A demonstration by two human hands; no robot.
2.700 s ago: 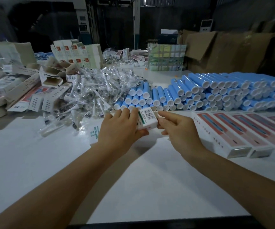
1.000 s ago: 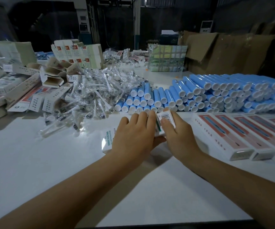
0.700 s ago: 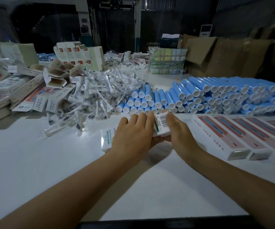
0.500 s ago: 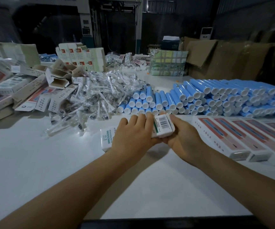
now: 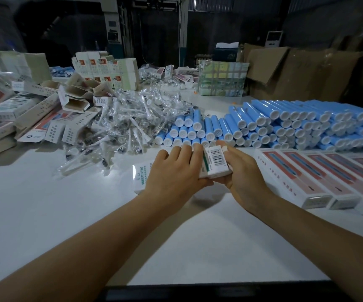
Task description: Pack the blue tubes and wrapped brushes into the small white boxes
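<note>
Gripping one small white box (image 5: 216,163), both hands, left (image 5: 176,171), right (image 5: 244,173), white table (image 5: 45,214), dim warehouse.

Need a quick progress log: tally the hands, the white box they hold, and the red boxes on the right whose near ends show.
Hands: 2 (left hand, right hand)
White box: 1
Red boxes: 3
Total: 6

At my two o'clock I see brown cardboard cartons (image 5: 296,70); at one o'clock a green patterned bundle (image 5: 223,80). The long red-and-white boxes (image 5: 320,182) lie in a row at three o'clock.
</note>
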